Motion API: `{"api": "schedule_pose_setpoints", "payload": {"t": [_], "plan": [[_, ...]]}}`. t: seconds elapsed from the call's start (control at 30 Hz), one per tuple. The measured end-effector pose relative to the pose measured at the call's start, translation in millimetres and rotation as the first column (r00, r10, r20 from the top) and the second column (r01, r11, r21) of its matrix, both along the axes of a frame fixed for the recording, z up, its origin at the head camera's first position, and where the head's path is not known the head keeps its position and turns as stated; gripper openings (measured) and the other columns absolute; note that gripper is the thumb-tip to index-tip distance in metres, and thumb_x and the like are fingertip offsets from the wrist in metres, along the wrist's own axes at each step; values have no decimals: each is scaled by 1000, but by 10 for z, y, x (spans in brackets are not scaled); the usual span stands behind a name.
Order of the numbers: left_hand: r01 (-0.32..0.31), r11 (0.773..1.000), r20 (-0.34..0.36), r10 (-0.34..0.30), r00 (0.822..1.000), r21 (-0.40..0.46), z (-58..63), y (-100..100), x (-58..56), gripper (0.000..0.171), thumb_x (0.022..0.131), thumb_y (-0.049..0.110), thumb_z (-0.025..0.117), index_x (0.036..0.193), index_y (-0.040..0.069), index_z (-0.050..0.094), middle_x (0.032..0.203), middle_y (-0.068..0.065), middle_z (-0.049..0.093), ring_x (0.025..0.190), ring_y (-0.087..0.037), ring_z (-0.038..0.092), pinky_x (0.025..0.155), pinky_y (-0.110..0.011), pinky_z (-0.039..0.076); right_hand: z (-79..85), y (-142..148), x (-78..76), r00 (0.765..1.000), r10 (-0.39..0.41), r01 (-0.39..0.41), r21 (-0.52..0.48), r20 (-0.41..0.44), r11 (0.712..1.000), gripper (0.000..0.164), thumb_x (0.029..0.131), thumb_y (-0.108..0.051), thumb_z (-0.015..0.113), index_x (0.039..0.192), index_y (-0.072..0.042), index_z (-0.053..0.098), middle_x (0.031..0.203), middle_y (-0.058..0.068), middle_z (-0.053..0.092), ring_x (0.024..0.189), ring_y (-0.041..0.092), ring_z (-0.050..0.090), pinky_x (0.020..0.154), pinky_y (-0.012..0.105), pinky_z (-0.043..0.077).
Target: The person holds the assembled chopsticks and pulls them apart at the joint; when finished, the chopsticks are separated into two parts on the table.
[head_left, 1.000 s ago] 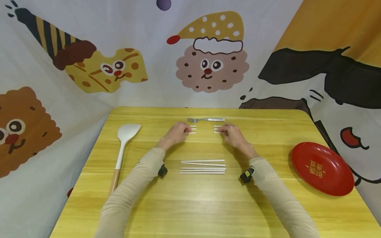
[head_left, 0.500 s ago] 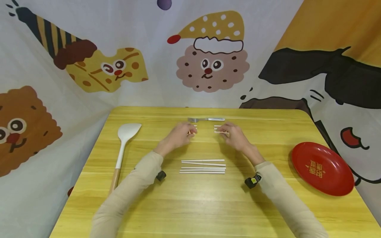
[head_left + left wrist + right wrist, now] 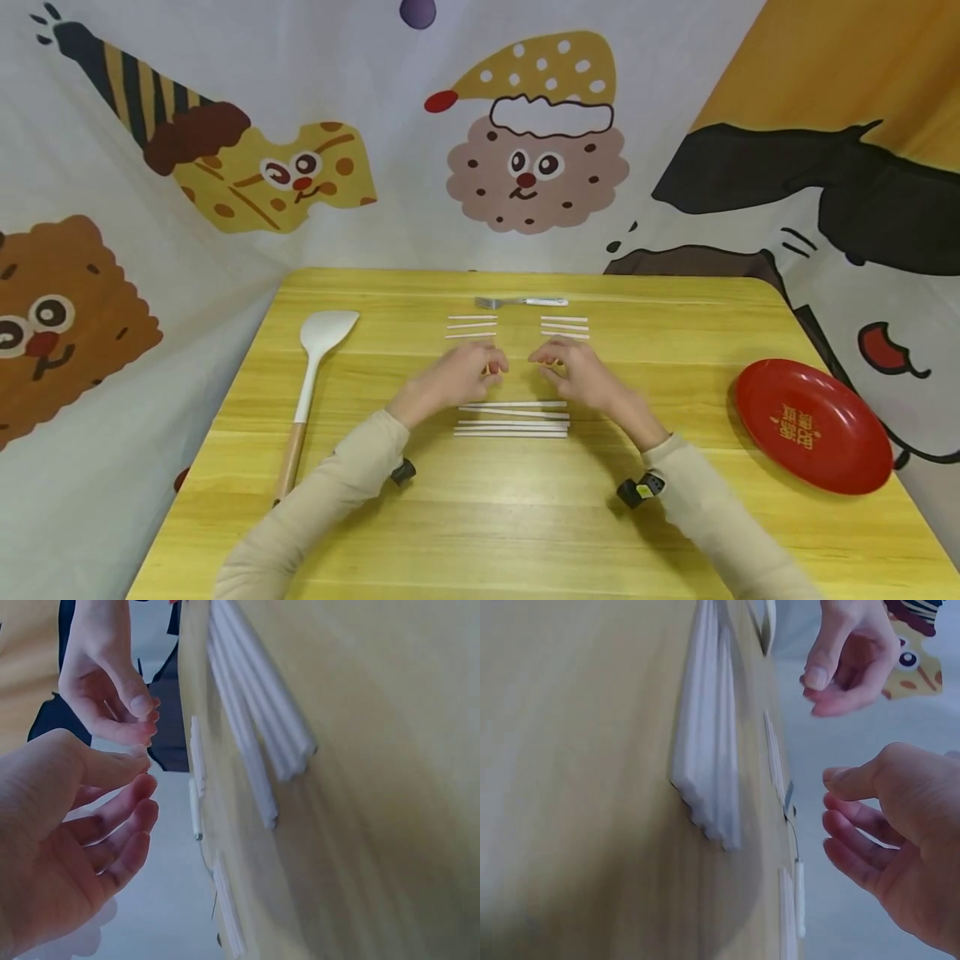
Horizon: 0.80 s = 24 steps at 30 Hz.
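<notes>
Both hands hover above the table between two sets of white sticks, with nothing in their loosely bent fingers. My left hand (image 3: 461,375) is at the left, above the left ends of several long white sticks (image 3: 513,427). Facing it across a small gap, my right hand (image 3: 585,379) hangs over the right side; the fingertips do not meet. Beyond the hands lie two short stacks in rows: three short white sticks (image 3: 471,326) on the left and three more short white sticks (image 3: 565,327) on the right. In the left wrist view the long sticks (image 3: 259,697) lie side by side.
A fork (image 3: 521,302) lies behind the short sticks. At the left is a white spatula (image 3: 324,333) with a wooden handle, partly behind the left sleeve. A red oval plate (image 3: 840,433) sits near the right edge of the wooden table (image 3: 510,517). A printed cloth hangs behind.
Both hands have come away from the short sticks and moved back toward me, over the long sticks. The short sticks now lie fully in sight, in their two groups.
</notes>
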State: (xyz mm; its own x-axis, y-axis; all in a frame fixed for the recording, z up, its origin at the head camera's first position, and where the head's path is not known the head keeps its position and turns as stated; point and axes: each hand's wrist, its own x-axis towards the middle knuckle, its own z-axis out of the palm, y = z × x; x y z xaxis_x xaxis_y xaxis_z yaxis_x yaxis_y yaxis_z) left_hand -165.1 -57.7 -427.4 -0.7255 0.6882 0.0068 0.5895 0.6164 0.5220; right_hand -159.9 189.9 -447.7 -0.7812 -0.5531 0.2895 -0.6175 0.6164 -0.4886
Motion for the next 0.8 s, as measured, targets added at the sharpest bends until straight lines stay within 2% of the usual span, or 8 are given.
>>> {"api": "schedule_pose_setpoints", "payload": {"t": [0.07, 0.2, 0.4, 0.6, 0.8], "plan": [[20, 1000, 13, -20, 1000, 6, -35, 7, 40, 21, 95, 9, 69, 116, 4, 71, 105, -4, 68, 95, -18, 65, 84, -28, 56, -17, -26, 62, 1000, 20, -20, 13, 22, 1000, 18, 89, 2, 73, 107, -1, 74, 102, 9, 71, 90, 23, 67, 78, 37, 60], [40, 999, 23, -40, 999, -4, -105, 35, 97, 22, 95, 9, 69, 116, 6, 71, 106, -4, 68, 93, -14, 63, 81, -22, 55, -61, -65, 158, 997, 54, -57, 51, 55, 997, 19, 88, 1, 75, 107, -2, 74, 101, 9, 71, 90, 21, 69, 78, 33, 61], [48, 998, 59, -46, 997, -29, -201, 81, 125, 21, 93, 6, 69, 114, 6, 72, 106, -3, 69, 88, -11, 62, 77, -17, 53, -127, -86, 234, 988, 51, -64, 82, 147, 995, 21, 87, -2, 76, 108, -5, 74, 103, 6, 72, 91, 18, 69, 82, 27, 59], [80, 995, 44, -77, 996, -65, -246, 127, 125, 18, 89, -1, 69, 104, 7, 74, 102, -3, 73, 91, -13, 66, 83, -21, 55, -198, -84, 236, 975, 74, -87, 55, 211, 995, 20, 87, 1, 74, 106, -6, 75, 101, 5, 72, 90, 15, 67, 81, 22, 58], [90, 993, 18, -88, 996, -83, -272, 132, 119, 13, 89, -1, 70, 98, 8, 73, 97, -3, 73, 93, -18, 68, 84, -27, 57, -245, -103, 220, 971, 74, -88, 54, 227, 995, 18, 88, 3, 73, 103, -6, 75, 98, 5, 71, 86, 13, 67, 78, 20, 57]]}}
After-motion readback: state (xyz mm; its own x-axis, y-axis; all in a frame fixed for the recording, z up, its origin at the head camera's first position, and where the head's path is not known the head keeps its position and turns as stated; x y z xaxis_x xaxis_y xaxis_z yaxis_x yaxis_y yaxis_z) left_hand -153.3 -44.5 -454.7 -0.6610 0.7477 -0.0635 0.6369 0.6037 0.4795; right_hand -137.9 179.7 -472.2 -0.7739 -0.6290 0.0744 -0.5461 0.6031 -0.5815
